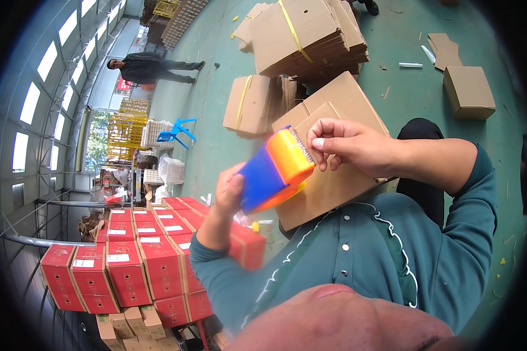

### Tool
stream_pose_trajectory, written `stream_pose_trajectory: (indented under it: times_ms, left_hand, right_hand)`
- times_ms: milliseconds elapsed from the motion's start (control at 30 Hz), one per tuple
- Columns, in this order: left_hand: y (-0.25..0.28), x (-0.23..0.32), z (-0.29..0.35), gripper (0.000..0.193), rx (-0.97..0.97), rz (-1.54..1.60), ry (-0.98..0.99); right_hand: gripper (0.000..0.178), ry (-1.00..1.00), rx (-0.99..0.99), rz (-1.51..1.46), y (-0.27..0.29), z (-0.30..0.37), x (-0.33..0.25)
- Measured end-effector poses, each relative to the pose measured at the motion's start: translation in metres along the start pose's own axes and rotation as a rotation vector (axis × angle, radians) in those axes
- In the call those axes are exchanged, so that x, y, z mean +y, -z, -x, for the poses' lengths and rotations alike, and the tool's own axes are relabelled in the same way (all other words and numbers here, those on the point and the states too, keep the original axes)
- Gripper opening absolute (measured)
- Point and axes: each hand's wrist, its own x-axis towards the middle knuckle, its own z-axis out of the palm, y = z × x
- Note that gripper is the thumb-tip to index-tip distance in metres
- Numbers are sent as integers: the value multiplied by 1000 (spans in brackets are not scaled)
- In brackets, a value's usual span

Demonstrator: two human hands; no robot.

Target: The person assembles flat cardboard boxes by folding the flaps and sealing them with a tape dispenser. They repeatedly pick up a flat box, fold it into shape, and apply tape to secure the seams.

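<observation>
My left hand (231, 188) is closed around a blue and orange tape dispenser (275, 167), which is held tilted in front of my body and slightly blurred. At the dispenser's serrated edge is my right hand (339, 143), its fingers curled and thumb pressed to the forefinger. Whatever lies in that pinch is too small to make out. Beneath both hands a flat brown cardboard carton (357, 108) rests across my lap, partly hidden by the hands and dispenser.
Strapped stacks of flattened cardboard (298, 35) stand ahead, with another bundle (249, 105) closer. A small brown box (469, 90) sits on the green floor at right. Red cartons (161, 257) are piled at left. Beyond are a blue stool (178, 131) and a standing person (152, 68).
</observation>
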Motion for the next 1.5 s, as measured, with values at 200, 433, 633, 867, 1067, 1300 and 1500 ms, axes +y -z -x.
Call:
stream_pose_trajectory:
  times_ms: [200, 433, 633, 867, 1067, 1300, 1500]
  left_hand:
    - [-3, 3, 4, 63, 6, -42, -12]
    - [-11, 5, 4, 65, 40, -20, -6]
    - [-10, 5, 8, 66, 43, -19, -1]
    - [-10, 6, 9, 65, 47, -45, -15]
    - [-11, 1, 15, 63, 73, -45, -45]
    - [-12, 3, 13, 59, 87, -23, -11]
    - [-19, 30, 3, 44, -15, -180, 37]
  right_hand:
    - [22, -22, 14, 48, -6, 6, -9]
    - [22, 116, 7, 49, 9, 7, 8]
    - [25, 139, 89, 147, 4, 14, -1]
    - [31, 258, 189, 541, 11, 13, -10]
    - [63, 43, 211, 511, 17, 8, -24]
    - [40, -27, 30, 537, 11, 2, -28]
    - [35, 65, 157, 799, 32, 20, -14]
